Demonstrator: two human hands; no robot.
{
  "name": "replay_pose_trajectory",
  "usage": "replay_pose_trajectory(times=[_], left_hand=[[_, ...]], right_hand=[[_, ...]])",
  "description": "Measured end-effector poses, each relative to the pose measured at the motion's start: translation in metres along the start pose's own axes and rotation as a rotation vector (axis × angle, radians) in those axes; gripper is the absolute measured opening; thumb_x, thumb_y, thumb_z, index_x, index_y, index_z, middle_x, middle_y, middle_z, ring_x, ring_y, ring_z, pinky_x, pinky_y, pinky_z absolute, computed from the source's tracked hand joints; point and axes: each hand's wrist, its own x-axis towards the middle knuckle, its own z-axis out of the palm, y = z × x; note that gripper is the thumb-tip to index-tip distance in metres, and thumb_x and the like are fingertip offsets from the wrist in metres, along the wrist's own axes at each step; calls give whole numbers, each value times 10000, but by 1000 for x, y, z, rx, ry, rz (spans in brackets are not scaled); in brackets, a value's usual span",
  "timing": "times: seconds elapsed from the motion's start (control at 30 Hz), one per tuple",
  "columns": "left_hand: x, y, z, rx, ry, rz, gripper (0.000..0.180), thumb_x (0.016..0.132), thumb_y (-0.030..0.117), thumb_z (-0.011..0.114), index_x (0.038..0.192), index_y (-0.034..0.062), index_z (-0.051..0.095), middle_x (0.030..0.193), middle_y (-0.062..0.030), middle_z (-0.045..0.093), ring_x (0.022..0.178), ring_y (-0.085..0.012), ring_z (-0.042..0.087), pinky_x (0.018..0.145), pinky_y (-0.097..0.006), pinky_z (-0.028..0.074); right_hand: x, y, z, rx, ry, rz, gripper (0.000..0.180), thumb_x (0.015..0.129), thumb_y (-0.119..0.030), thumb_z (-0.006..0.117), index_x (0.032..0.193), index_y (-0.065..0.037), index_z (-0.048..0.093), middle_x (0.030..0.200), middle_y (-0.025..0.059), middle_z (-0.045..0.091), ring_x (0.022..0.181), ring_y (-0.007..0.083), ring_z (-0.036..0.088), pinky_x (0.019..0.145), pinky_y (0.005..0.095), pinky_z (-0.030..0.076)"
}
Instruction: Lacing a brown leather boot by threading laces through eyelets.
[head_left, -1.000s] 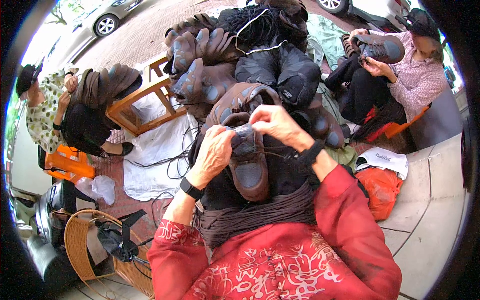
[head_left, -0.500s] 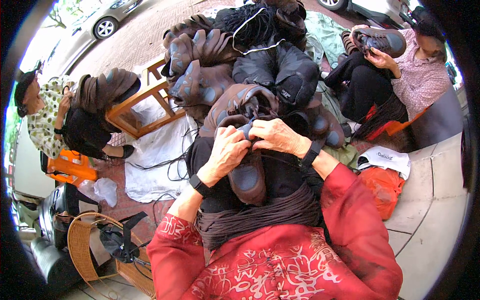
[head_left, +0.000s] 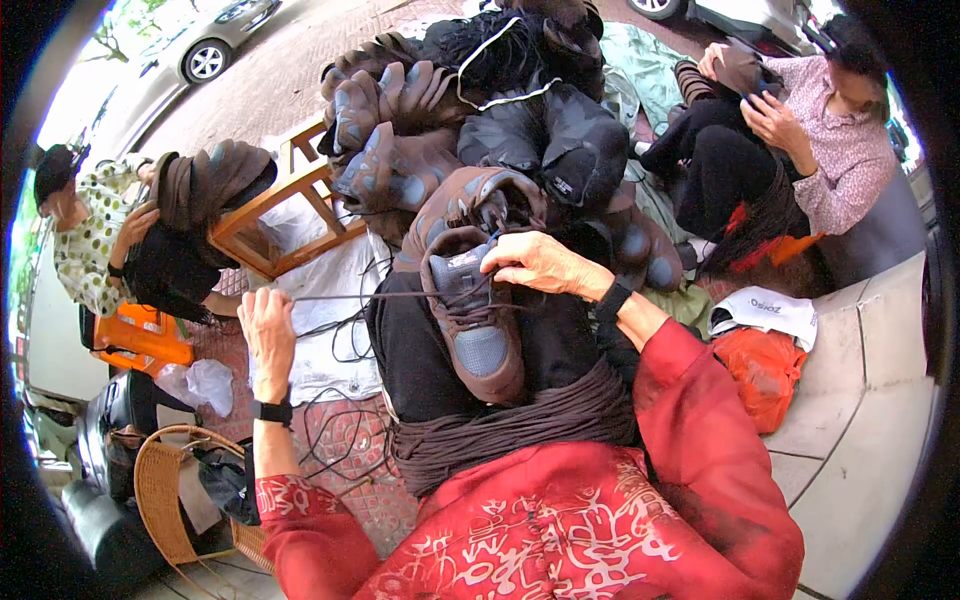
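A dark brown shoe (head_left: 476, 322) lies on my lap, toe toward me. My right hand (head_left: 535, 264) pinches its lacing at the tongue. My left hand (head_left: 266, 322) is out to the left, closed on the end of a thin dark shoelace (head_left: 360, 296) pulled taut from the shoe. A bundle of brown laces (head_left: 520, 425) lies across my lap below the shoe. Both my sleeves are red.
A heap of brown and black shoes (head_left: 470, 120) rises ahead. A wooden stool frame (head_left: 275, 210) stands left of it. One person (head_left: 800, 140) sits at right handling a shoe, another (head_left: 110, 230) at left. A wicker basket (head_left: 165, 490) and an orange bag (head_left: 765, 365) flank me.
My left hand left the shoe and swung out to the left, drawing the lace taut. My right hand stayed at the shoe's tongue.
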Motion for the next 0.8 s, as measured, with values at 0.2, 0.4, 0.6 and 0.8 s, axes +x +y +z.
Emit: replay_pose_trajectory(times=[0.2, 0.4, 0.6, 0.8], left_hand=[[-16, 42, 29, -504, -133, -19, 352, 698, -1, 589, 1042, 54, 540, 987, -121, 542, 980, -315, 475, 889, -382, 374], [11, 128, 50, -982, -179, -77, 284, 791, 45, 582, 1063, 36, 499, 836, -133, 582, 793, -301, 556, 737, -344, 442], [22, 129, 42, -1547, -479, -496, 252, 835, 115, 613, 1042, 40, 489, 660, 24, 533, 597, -44, 468, 545, -204, 395], [14, 106, 46, -1911, -633, -635, 260, 780, 72, 661, 984, 77, 501, 568, 77, 430, 443, -9, 319, 401, -178, 222]], right_hand=[[-22, -43, -8, -453, 434, -57, 338, 669, -133, 665, 986, -67, 570, 855, 88, 537, 833, 269, 509, 719, 377, 412], [-62, -92, 20, 112, 60, 157, 644, 680, -97, 690, 1261, -63, 415, 758, 25, 542, 796, 190, 517, 784, 333, 398], [-46, -62, 6, 859, 369, 570, 293, 821, -85, 591, 1096, -21, 512, 740, -56, 507, 696, 27, 468, 659, 183, 388], [-46, -37, 5, 821, 265, 635, 221, 795, -110, 635, 997, -40, 577, 749, -43, 532, 684, 39, 482, 642, 194, 404]])
